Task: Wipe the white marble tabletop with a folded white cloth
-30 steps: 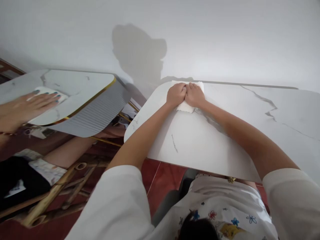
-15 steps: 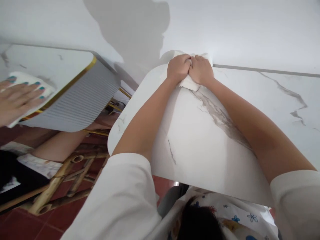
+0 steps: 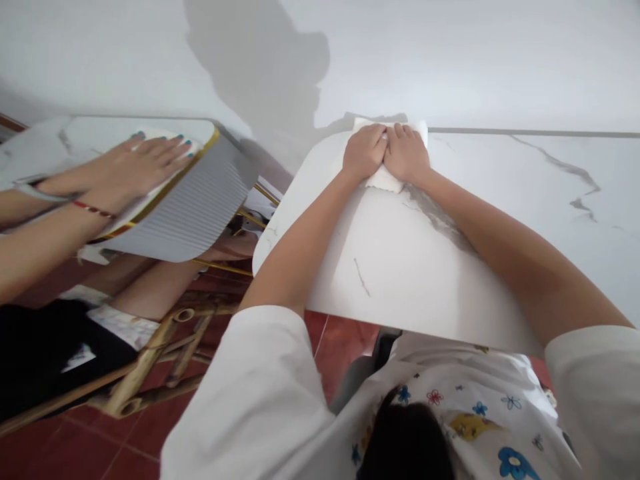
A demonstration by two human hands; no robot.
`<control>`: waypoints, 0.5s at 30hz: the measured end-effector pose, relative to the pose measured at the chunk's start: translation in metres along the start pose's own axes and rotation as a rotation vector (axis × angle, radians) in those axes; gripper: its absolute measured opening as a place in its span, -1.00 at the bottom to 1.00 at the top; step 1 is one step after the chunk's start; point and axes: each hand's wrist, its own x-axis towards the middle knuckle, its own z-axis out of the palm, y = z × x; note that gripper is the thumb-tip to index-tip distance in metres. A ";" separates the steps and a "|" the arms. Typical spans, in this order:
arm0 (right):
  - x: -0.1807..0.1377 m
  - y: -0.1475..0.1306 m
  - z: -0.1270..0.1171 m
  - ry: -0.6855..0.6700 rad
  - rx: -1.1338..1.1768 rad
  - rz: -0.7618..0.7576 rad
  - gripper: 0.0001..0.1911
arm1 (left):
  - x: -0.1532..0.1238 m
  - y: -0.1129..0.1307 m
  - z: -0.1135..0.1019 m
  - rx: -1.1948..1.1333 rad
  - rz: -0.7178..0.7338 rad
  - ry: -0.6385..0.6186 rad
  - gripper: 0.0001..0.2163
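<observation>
A folded white cloth (image 3: 387,179) lies on a white, grey-veined tabletop (image 3: 400,267), close to the wall at its far edge. My left hand (image 3: 366,150) presses down on it, fingers bent and closed over the fabric. Beside it and touching it, my right hand (image 3: 406,152) bears on the same cloth with its fingers together. Part of the cloth is hidden beneath both hands.
To the left, another person's hands (image 3: 145,163) press a white cloth on a second marbled table (image 3: 80,133) with gold trim. Beneath are a bamboo seat (image 3: 147,370) and red floor tiles (image 3: 100,440). A white wall (image 3: 450,60) borders both tables.
Both my hands and the cloth have shifted slightly nearer to me along the tabletop. The other person's hands have slid rightward on their table. The view has shifted a little.
</observation>
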 end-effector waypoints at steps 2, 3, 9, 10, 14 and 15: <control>-0.013 -0.006 -0.002 -0.013 -0.004 -0.014 -0.42 | -0.015 0.005 -0.003 -0.032 0.010 0.009 -0.74; -0.020 -0.009 -0.003 -0.021 -0.006 -0.023 -0.42 | -0.023 0.008 -0.004 -0.040 0.016 0.013 -0.73; -0.072 -0.035 -0.020 -0.050 0.040 -0.031 -0.45 | -0.078 0.034 -0.018 -0.012 -0.004 0.023 -0.69; -0.082 -0.040 -0.024 -0.051 0.058 -0.025 -0.45 | -0.088 0.039 -0.022 0.000 -0.002 0.016 -0.69; -0.119 -0.061 -0.039 -0.040 0.136 0.005 -0.44 | -0.125 0.059 -0.035 0.057 0.002 -0.018 -0.64; -0.127 -0.065 -0.042 -0.039 0.152 0.008 -0.44 | -0.134 0.063 -0.037 0.064 -0.006 -0.018 -0.62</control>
